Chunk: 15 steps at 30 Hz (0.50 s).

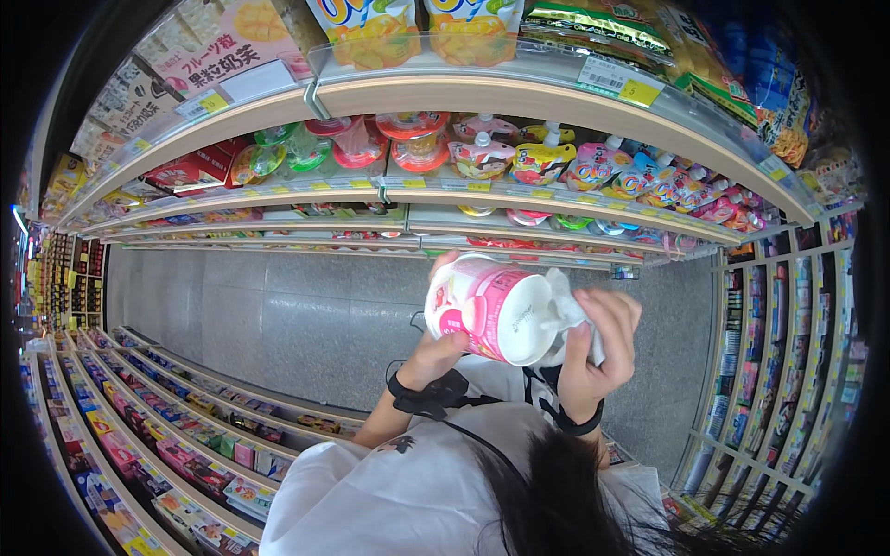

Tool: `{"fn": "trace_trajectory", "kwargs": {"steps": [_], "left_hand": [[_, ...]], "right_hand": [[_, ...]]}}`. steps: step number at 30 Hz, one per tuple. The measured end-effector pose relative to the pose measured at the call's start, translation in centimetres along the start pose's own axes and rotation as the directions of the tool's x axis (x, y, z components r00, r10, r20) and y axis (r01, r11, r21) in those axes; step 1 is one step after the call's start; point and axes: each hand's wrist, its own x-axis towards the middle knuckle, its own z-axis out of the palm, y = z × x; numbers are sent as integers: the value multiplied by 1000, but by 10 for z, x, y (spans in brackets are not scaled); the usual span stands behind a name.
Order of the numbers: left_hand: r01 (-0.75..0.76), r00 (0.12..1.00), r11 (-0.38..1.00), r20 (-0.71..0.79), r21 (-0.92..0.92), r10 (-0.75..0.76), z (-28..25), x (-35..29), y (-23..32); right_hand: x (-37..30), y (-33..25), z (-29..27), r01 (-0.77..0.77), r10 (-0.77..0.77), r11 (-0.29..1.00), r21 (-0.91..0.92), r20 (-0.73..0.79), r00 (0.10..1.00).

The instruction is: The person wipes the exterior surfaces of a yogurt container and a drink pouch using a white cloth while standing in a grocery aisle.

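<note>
A pink and white paper tub [487,310] lies tilted on its side in front of my chest, its white round end turned to the right. My left hand [438,350] is wrapped round the tub's left part, the thumb on the near side and fingertips showing at the far side. Crumpled white cloth or tissue [559,310] sits in my right hand [603,350], pinched between thumb and fingers. The cloth is against or very close to the tub's round end; whether it touches I cannot tell. Dark bands circle both my wrists.
Ahead is a shop shelf [464,90] with yellow pouches [473,32], red-lidded cups [417,139] and several spouted pouches [542,159]. Shelves of small boxes [185,454] run along the left behind me. Another rack [751,343] stands at right. Grey floor [306,306] lies between them.
</note>
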Motion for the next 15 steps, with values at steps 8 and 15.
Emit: {"fn": "trace_trajectory", "kwargs": {"steps": [8,15], "left_hand": [[-50,999,979,21,198,46,-14,-4,-2],[-76,996,997,39,27,75,-13,-5,2]], "right_hand": [[-4,-13,4,-37,58,996,-86,253,966],[-5,-11,-16,26,-70,996,89,527,847]]}}
